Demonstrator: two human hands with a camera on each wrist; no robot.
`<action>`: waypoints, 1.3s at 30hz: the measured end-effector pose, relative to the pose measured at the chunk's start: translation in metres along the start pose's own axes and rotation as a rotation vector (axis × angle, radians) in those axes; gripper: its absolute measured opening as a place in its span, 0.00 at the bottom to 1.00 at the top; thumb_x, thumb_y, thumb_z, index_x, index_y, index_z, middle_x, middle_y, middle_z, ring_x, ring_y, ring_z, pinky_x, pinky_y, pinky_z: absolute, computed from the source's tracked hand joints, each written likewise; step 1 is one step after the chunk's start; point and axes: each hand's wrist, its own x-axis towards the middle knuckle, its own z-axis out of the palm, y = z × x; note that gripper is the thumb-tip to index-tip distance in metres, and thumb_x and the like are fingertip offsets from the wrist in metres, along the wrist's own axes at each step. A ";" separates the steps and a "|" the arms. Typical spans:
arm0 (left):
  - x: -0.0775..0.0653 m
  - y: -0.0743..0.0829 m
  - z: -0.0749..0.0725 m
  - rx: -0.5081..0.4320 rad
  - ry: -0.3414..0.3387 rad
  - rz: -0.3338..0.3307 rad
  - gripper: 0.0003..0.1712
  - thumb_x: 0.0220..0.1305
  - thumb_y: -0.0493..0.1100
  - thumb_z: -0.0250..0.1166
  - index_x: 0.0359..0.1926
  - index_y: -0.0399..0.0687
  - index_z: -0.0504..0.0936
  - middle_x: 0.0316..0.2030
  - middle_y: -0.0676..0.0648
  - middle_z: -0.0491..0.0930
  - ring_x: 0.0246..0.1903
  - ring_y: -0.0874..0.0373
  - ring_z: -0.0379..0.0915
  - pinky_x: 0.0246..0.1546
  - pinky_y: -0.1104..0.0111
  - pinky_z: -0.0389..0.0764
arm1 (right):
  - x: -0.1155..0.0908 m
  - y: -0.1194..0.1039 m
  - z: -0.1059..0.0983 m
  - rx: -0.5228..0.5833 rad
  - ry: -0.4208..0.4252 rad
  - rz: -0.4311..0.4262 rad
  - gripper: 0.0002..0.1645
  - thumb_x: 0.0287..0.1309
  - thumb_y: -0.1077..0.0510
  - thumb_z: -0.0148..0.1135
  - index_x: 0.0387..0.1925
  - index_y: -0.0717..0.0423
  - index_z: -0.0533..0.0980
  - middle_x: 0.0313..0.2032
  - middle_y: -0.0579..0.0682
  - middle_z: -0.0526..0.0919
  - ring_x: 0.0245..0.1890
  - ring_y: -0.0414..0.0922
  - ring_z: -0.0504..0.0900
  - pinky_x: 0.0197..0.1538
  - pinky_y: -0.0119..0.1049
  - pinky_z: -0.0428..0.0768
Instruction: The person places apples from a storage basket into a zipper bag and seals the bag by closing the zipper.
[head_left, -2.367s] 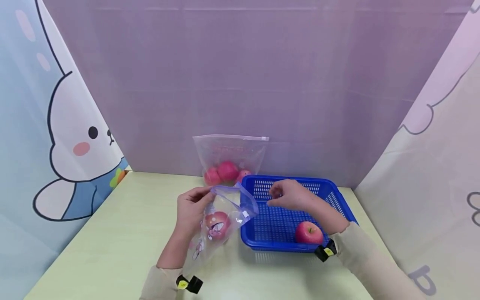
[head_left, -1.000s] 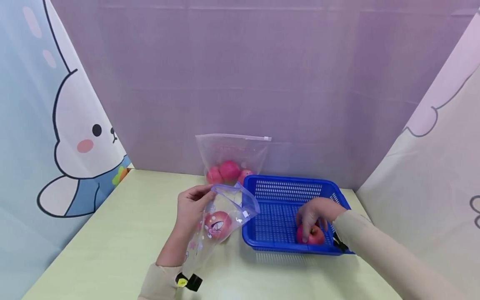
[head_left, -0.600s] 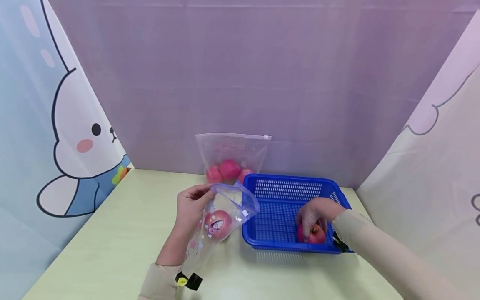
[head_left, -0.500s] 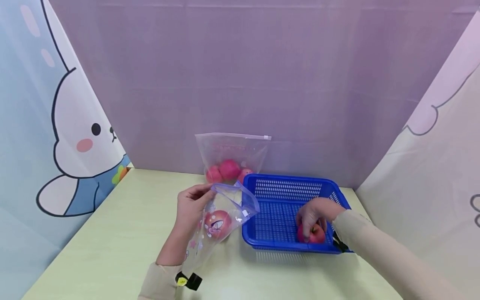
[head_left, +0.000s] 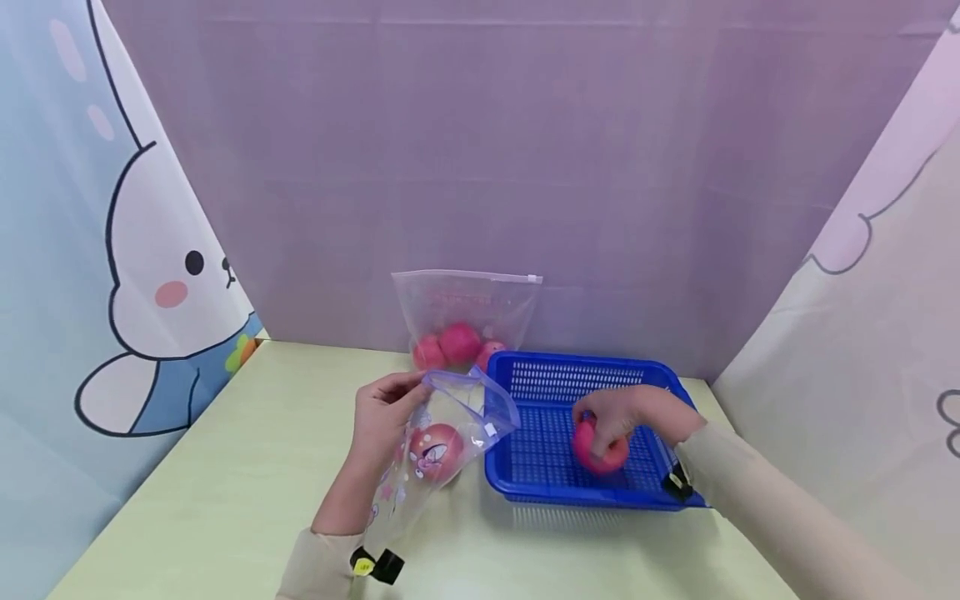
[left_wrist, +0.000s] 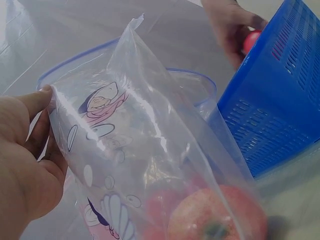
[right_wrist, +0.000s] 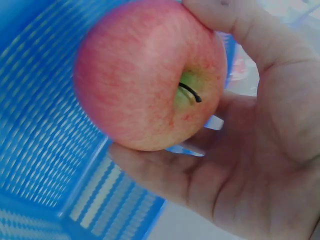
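Observation:
My left hand (head_left: 382, 421) pinches the rim of a clear plastic zip bag (left_wrist: 125, 135) with cartoon prints and a purple edge. The bag's mouth gapes toward the basket, and an apple (left_wrist: 215, 215) with more red fruit behind it lies at the bottom. Over the blue basket (head_left: 536, 492), my right hand (head_left: 618, 412) grips a red apple (right_wrist: 145, 75) between thumb and fingers, its stem showing in the right wrist view. That apple seems raised off the basket floor.
Behind the held bag, a second zip bag (head_left: 468, 304) with several red fruits stands against the purple backdrop (head_left: 465, 150). Printed curtains hang at both sides. The pale yellow table (head_left: 202, 492) runs out to the left and front.
My right hand went down into the basket, took hold of the apple and has lifted it slightly left and away from the near rim. The left hand and its bag stay nearly still.

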 end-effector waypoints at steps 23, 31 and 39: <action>-0.009 -0.010 -0.004 0.009 0.010 -0.018 0.11 0.57 0.31 0.70 0.42 0.32 0.85 0.33 0.48 0.86 0.31 0.57 0.78 0.34 0.72 0.80 | 0.011 -0.080 0.011 0.310 0.588 -0.317 0.39 0.40 0.46 0.79 0.55 0.46 0.71 0.48 0.44 0.76 0.46 0.46 0.76 0.37 0.39 0.83; -0.009 -0.008 0.000 -0.017 0.011 -0.018 0.11 0.57 0.28 0.69 0.42 0.30 0.84 0.32 0.53 0.85 0.31 0.57 0.78 0.33 0.72 0.80 | 0.016 -0.101 0.015 0.423 0.549 -0.319 0.41 0.40 0.47 0.80 0.52 0.50 0.65 0.47 0.47 0.76 0.46 0.47 0.77 0.37 0.39 0.83; -0.005 -0.006 0.001 -0.011 0.006 -0.016 0.12 0.57 0.34 0.71 0.43 0.33 0.86 0.34 0.47 0.86 0.33 0.55 0.79 0.36 0.71 0.81 | 0.019 -0.110 0.016 0.385 0.519 -0.359 0.39 0.40 0.46 0.80 0.51 0.48 0.66 0.46 0.47 0.76 0.44 0.46 0.78 0.37 0.36 0.83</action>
